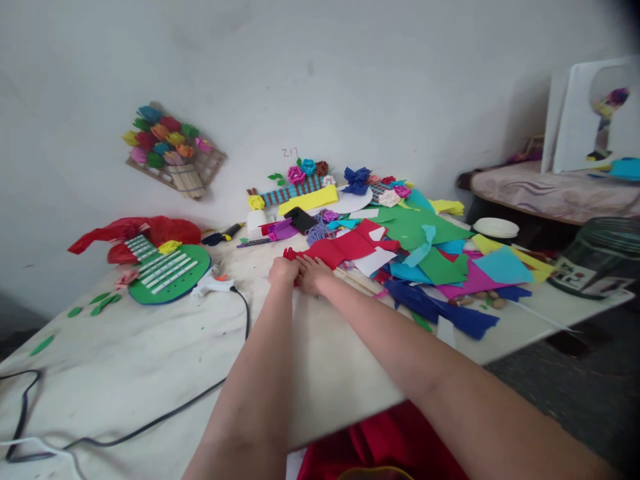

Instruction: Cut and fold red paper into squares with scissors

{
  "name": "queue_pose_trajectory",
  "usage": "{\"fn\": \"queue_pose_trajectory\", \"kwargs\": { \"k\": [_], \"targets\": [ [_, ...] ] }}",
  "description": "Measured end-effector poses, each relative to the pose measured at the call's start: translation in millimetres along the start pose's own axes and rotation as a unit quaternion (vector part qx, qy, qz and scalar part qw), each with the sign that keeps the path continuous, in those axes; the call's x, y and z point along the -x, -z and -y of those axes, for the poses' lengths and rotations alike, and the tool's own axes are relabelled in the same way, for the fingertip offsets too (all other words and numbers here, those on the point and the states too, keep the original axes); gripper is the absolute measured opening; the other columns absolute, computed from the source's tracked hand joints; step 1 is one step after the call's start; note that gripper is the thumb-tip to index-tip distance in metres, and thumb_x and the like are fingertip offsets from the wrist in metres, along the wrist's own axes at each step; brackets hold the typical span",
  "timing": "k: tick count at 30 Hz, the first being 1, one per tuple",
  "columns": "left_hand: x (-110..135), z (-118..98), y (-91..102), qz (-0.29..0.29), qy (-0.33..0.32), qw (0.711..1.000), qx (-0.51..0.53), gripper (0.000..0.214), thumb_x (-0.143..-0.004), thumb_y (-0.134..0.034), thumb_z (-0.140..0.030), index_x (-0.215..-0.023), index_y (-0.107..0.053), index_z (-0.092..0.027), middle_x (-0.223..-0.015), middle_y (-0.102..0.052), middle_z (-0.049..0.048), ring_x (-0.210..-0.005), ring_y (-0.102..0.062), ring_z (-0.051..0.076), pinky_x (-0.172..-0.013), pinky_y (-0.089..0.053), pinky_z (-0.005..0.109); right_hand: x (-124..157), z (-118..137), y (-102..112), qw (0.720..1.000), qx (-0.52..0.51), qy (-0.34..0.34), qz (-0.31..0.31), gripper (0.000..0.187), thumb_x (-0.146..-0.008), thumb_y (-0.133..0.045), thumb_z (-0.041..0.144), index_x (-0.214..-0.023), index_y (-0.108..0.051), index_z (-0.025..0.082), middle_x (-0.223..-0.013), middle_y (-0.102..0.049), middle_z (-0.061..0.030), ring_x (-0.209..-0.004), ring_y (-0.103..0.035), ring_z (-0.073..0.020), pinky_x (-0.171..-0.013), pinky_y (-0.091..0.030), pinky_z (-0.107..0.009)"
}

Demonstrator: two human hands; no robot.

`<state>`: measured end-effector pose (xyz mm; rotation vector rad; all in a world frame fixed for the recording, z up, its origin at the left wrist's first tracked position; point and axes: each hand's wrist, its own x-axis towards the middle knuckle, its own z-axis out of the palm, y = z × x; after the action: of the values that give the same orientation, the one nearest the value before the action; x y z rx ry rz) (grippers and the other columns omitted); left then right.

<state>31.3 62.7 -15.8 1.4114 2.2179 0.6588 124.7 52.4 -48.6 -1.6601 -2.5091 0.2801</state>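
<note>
Both my arms reach forward over a white table (150,347). My left hand (283,271) and my right hand (313,272) sit side by side, fingers curled and pinched on the near end of a red felt strip (340,249) that lies flat on the table. The strip runs back and right into a heap of coloured felt scraps (430,260). The fingertips are partly hidden by the knuckles.
A white glue gun (213,283) with a black cord (150,420) lies left of my hands. A green disc with white strips (167,270) and red plastic (135,233) sit further left. Felt flower pieces (305,177) line the wall. A bed (550,190) stands right.
</note>
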Motion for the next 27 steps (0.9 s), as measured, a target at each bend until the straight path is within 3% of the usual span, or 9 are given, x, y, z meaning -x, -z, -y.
{"fn": "queue_pose_trajectory", "kwargs": {
  "k": [11, 16, 21, 27],
  "targets": [
    [13, -1, -10.1, -0.091, -0.03, 0.994, -0.051, 0.032, -0.077, -0.053, -0.033, -0.1, -0.059, -0.01, -0.104, -0.062, 0.0222, -0.103, -0.058, 0.031, -0.081, -0.045, 0.039, 6, 2, 6, 1.0, 0.009, -0.004, 0.0, 0.063, -0.086, -0.027, 0.034, -0.144, -0.016, 0.011, -0.151, -0.009, -0.003, -0.138, -0.005, -0.0196, -0.111, -0.007, -0.043],
    [15, -1, -7.8, -0.081, -0.039, 0.994, -0.056, 0.031, -0.079, -0.049, -0.027, -0.104, -0.057, -0.011, -0.108, -0.06, 0.021, -0.105, -0.056, 0.031, -0.083, -0.044, 0.039, 7, 1, 5, 1.0, 0.005, -0.001, 0.001, 0.061, -0.087, -0.024, 0.031, -0.144, -0.015, 0.011, -0.151, -0.01, -0.0028, -0.138, -0.003, -0.02, -0.11, -0.003, -0.048],
    [20, -3, -5.7, -0.112, -0.066, 0.99, -0.053, 0.028, -0.081, -0.046, -0.025, -0.104, -0.055, -0.013, -0.117, -0.054, 0.0206, -0.113, -0.049, 0.031, -0.085, -0.043, 0.039, 7, 1, 4, 1.0, -0.009, 0.016, -0.023, 0.061, -0.086, -0.026, 0.033, -0.144, -0.016, 0.016, -0.151, -0.011, -0.003, -0.138, -0.006, -0.0204, -0.11, -0.003, -0.049],
    [20, -3, -2.7, -0.086, -0.054, 0.994, -0.028, 0.029, -0.08, -0.046, -0.022, -0.107, -0.049, -0.014, -0.109, -0.061, 0.0196, -0.101, -0.058, 0.029, -0.078, -0.045, 0.038, 7, 2, 4, 1.0, -0.01, 0.015, -0.017, 0.06, -0.087, -0.024, 0.033, -0.144, -0.015, 0.015, -0.151, -0.01, -0.0028, -0.138, -0.006, -0.02, -0.11, -0.004, -0.047]
  ]
}}
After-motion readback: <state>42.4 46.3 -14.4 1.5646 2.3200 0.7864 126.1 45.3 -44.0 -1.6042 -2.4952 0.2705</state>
